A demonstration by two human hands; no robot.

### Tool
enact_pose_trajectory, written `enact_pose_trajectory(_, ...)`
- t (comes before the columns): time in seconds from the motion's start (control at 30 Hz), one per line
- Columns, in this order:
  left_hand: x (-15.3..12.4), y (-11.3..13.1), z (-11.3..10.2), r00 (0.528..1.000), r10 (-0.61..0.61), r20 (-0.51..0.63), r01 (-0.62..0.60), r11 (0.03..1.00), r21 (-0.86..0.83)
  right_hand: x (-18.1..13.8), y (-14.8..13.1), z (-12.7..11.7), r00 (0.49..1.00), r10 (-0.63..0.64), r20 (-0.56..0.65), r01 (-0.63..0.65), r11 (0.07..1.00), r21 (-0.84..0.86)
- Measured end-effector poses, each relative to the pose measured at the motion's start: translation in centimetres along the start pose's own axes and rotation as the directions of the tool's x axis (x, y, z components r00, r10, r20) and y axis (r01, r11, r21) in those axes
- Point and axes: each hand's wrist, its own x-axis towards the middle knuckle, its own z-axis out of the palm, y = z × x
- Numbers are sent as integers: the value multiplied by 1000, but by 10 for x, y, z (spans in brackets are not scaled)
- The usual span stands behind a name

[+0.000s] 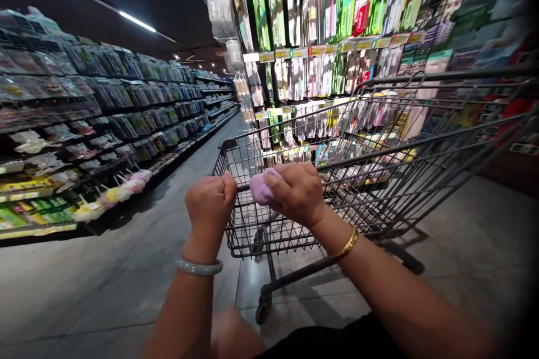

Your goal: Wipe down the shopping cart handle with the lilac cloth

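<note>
My left hand point(209, 201) is closed in a fist around the near rim of a black wire shopping cart point(273, 230), by its left end. A pale grey bangle point(199, 267) circles that wrist. My right hand point(300, 190) is also closed, with a soft lilac cloth point(261, 187) bunched in its fingers. It rests at the same rim, and the cloth sits beside the bar between both fists. Whether the right fingers wrap the bar too is hidden. On the right wrist is a gold bangle point(349, 242).
Ahead stands a lit rack of hanging packets point(311, 17) with price tags, close behind the cart. Long shelves point(138, 90) line the aisle's left side, with fluffy puffs point(126, 186) hanging at the near end. A cart wheel point(263, 309) touches the grey tiled floor point(138, 280).
</note>
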Motion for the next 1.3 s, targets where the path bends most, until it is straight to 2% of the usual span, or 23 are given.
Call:
enact_pose_trajectory(0.17,6,-18,10,1000,-4,8,5,999,-32,13,-8,13,999,-33,-5,33,999,-15)
enact_pose_trajectory(0.3,8,-17,12,1000,27,1,-27,999,-41,2,12,3,996,-90,23,89,995,33)
enact_pose_trajectory(0.37,10,-14,11,1000,17,17,-16,999,-40,-10,29,-7,999,-23,-41,25,999,46)
enact_pose_trajectory(0.43,12,-10,9,997,-12,73,14,999,-30,-18,40,-15,985,116,-126,-109,992,62)
enact_pose_trajectory(0.5,16,-6,6,988,-32,154,32,999,2,-20,41,-19,951,240,-197,-230,970,74)
enact_pose_trajectory(0.57,18,3,3,981,-45,189,37,998,49,-16,30,-15,933,283,-221,-272,959,77)
enact_pose_trajectory(0.67,18,23,1,992,-30,122,24,999,47,-9,11,-4,977,162,-142,-155,986,57)
enact_pose_trajectory(0.73,16,37,4,994,22,109,-20,1000,-23,-8,11,-2,996,67,-53,-64,996,57)
enact_pose_trajectory(0.77,15,43,6,992,40,120,-36,999,-33,-9,16,-4,998,62,-28,-60,996,64)
enact_pose_trajectory(0.83,13,51,13,992,42,121,-40,999,-21,-12,31,-13,987,150,-49,-146,985,90)
enact_pose_trajectory(0.93,10,53,23,996,34,79,-35,999,5,-13,46,-25,923,349,-165,-335,936,109)
enact_pose_trajectory(1.0,10,51,27,997,45,55,-45,999,1,-11,41,-23,912,365,-187,-354,931,90)
enact_pose_trajectory(1.07,12,49,28,997,57,47,-57,998,-12,-10,27,-9,948,263,-179,-255,965,67)
enact_pose_trajectory(1.13,14,47,26,995,75,63,-72,996,-43,-14,10,12,975,94,-201,-87,995,46)
enact_pose_trajectory(1.2,15,46,22,990,86,112,-75,992,-99,-24,-1,33,964,-60,-260,68,998,20)
enact_pose_trajectory(1.3,17,42,16,984,85,158,-53,979,-197,-39,-5,52,934,-187,-303,209,977,40)
